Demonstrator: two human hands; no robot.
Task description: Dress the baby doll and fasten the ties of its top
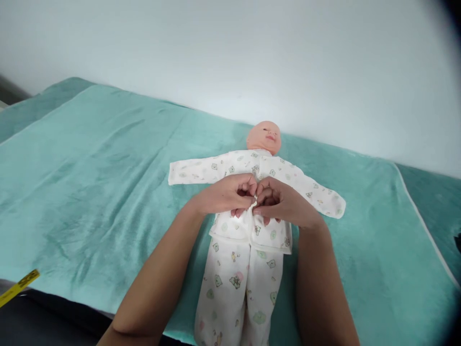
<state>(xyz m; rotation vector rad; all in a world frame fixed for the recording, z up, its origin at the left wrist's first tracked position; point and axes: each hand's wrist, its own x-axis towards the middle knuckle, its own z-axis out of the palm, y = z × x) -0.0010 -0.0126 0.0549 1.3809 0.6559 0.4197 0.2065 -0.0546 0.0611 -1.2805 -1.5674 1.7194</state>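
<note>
A baby doll [264,137] lies on its back, dressed in a white printed baby shirt [230,166] and matching trousers [234,283]. Both sleeves stretch out to the sides. My left hand [230,192] and my right hand [279,199] meet over the doll's belly, at the shirt's front opening. Each pinches an edge of the shirt front between thumb and fingers, and the fabric is lifted slightly there. Any fastener between the fingertips is too small to make out. Below my hands the shirt's hem overlaps the top of the trousers.
A teal plush blanket [101,192] with pale edging covers the surface under the doll, with some wrinkles on the left. Behind it rises a white wall [216,57]. A yellow strip with black markings [19,287] pokes in at the lower left edge.
</note>
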